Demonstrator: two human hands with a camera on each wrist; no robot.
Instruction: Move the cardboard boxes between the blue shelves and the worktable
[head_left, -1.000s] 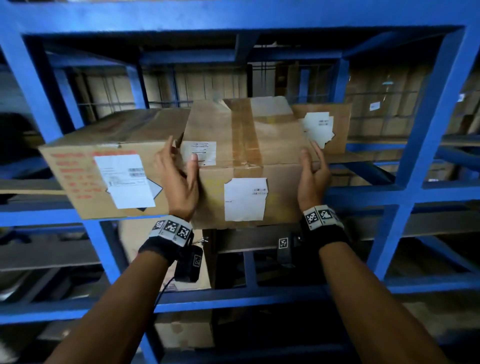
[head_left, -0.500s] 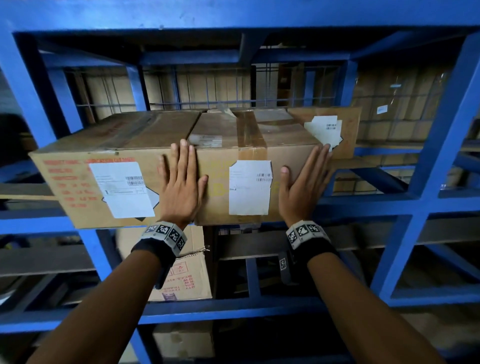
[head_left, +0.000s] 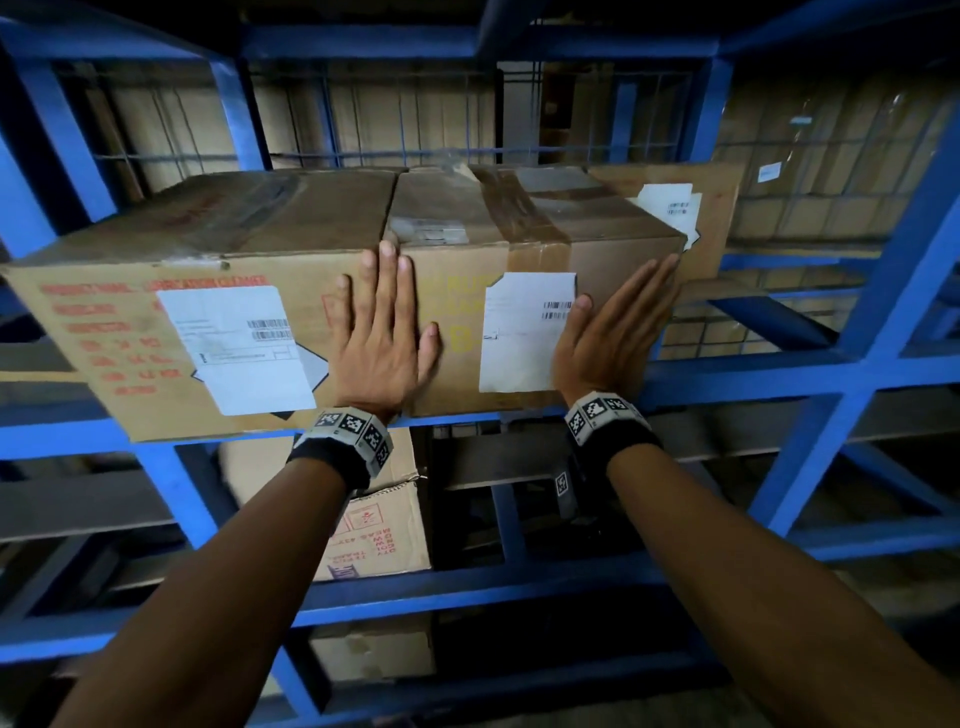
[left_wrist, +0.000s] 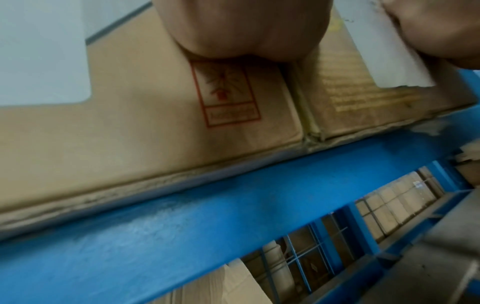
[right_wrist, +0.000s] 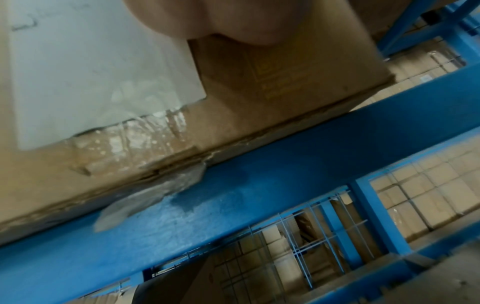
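Blue shelves (head_left: 727, 374), taped box (head_left: 519, 244) pushed deeper, both hands' fingers (head_left: 387, 291) still flat, gripping nothing

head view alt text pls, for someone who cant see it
Both hands, left hand and right hand, press flat with straight fingers against the front of a taped cardboard box on a blue shelf. A larger box sits against its left side.

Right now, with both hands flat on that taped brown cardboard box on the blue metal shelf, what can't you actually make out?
- Head view: yellow print on the taped brown cardboard box is covered by the left hand and the white label.
- Head view: barcode text, too small.
- Head view: the box's rear, hidden by its own bulk.
- Wrist views: fingertips cut off at the top edge; red symbol caption blurred.
- Right hand covers the box's right front.
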